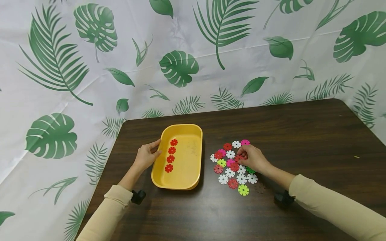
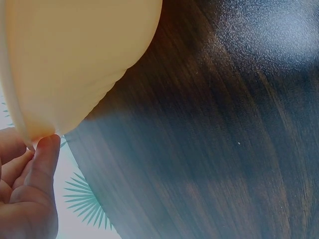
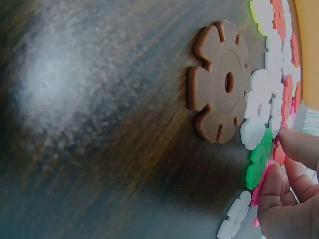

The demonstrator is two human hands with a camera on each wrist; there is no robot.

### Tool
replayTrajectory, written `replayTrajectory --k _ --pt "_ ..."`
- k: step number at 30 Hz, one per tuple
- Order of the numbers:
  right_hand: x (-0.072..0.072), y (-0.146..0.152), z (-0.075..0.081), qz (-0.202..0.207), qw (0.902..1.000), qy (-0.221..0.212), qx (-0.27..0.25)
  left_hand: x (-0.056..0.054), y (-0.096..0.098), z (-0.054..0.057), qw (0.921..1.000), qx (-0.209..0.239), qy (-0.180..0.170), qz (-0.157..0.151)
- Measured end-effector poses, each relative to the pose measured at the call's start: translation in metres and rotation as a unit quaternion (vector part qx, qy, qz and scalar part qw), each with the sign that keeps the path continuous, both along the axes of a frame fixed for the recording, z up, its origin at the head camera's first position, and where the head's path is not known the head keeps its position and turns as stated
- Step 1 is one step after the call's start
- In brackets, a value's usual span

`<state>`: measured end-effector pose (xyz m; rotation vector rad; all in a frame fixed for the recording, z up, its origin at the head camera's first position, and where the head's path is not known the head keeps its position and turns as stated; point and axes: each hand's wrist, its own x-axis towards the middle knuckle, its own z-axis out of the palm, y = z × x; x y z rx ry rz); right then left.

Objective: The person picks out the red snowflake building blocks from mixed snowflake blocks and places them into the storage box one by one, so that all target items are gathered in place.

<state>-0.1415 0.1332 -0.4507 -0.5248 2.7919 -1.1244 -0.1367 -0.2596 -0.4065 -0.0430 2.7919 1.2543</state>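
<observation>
Your right hand (image 1: 254, 160) covers part of the disc pile (image 1: 233, 166). The near edge of the table (image 1: 301, 137) escapes your head view; your left-wrist view crops the yellow tray (image 2: 84, 55).

A round-cornered yellow plastic tray (image 1: 188, 160) is sitting at left, the left hand (image 1: 146, 156) gripping its rim; four red notched discs (image 1: 170, 159) are lying inside in a row. Rightward, multicoloured notched plastic discs (image 1: 241, 178) are clustering, the right hand (image 1: 254, 159) pinching a red disc (image 1: 238, 159).
</observation>
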Motion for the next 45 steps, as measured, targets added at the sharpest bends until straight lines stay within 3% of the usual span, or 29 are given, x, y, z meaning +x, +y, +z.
replayTrajectory --k 17,45 --pt "0.0035 -0.0021 -0.0027 -0.028 0.9994 0.013 -0.018 0.0014 0.0009 0.0001 1.0000 0.005 -0.004 0.002" --pt "0.0023 -0.0010 -0.0004 -0.030 0.9987 0.029 -0.029 0.0010 0.0009 0.0009 1.0000 -0.003 0.002 0.003"
